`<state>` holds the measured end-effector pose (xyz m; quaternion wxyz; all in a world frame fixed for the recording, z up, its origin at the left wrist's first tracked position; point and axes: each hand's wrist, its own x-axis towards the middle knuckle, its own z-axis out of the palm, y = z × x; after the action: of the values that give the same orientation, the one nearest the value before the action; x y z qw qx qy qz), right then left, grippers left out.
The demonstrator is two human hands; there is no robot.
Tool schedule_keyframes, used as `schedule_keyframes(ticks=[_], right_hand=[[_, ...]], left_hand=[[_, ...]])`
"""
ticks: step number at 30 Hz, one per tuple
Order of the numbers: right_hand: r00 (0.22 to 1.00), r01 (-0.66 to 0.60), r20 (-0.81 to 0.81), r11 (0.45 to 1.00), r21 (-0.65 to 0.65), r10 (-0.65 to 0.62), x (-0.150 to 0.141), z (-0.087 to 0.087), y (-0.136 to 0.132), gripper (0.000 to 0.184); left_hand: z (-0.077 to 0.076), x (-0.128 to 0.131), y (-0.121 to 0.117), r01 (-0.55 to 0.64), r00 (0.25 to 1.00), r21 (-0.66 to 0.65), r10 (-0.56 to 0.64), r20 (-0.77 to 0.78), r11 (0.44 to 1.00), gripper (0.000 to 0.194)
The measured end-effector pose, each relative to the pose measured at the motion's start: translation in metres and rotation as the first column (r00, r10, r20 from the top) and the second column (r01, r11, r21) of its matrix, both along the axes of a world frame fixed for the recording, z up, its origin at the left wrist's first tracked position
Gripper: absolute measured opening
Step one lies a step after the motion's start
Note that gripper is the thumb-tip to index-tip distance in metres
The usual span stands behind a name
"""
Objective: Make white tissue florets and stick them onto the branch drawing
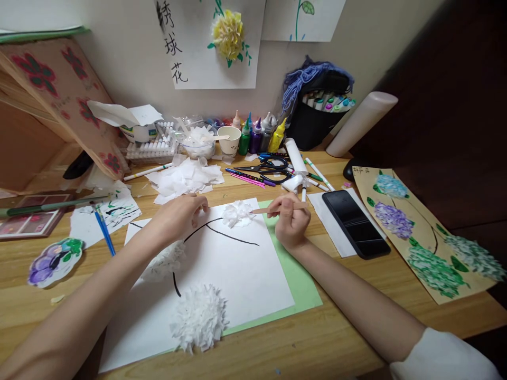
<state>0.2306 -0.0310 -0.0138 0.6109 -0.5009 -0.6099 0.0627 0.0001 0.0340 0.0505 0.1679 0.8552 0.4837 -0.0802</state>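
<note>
A white paper sheet with black curved stem lines lies on a green sheet in front of me. Three white tissue-paper flowers sit on it: a small one at the top, one partly under my left forearm, and a big one near the front. My right hand is closed on a thin wooden stick whose tip touches the small flower. My left hand rests at the sheet's top edge, fingers curled in a pinch just left of that flower; what they hold is hidden.
A pile of white tissue squares lies behind the sheet. Scissors, markers, paint bottles, a paper cup and a black pen holder crowd the back. A black phone and a brown painted flower sheet lie right.
</note>
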Motion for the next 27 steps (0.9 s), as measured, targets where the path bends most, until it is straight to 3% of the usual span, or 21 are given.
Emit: schedule_keyframes(ticks=[16, 27], right_hand=[[0.992, -0.025, 0.119, 0.995, -0.098, 0.037, -0.0042, 0.0049, 0.0048, 0.038], [0.944, -0.047, 0.329, 0.999, 0.008, 0.041, -0.0080, 0.0083, 0.0078, 0.031]], left_hand=[[-0.0017, -0.0004, 0.0022, -0.001, 1.000, -0.009, 0.001, -0.015, 1.000, 0.033], [-0.0042, -0.0019, 0.0022, 0.003, 1.000, 0.018, -0.003, -0.002, 1.000, 0.036]])
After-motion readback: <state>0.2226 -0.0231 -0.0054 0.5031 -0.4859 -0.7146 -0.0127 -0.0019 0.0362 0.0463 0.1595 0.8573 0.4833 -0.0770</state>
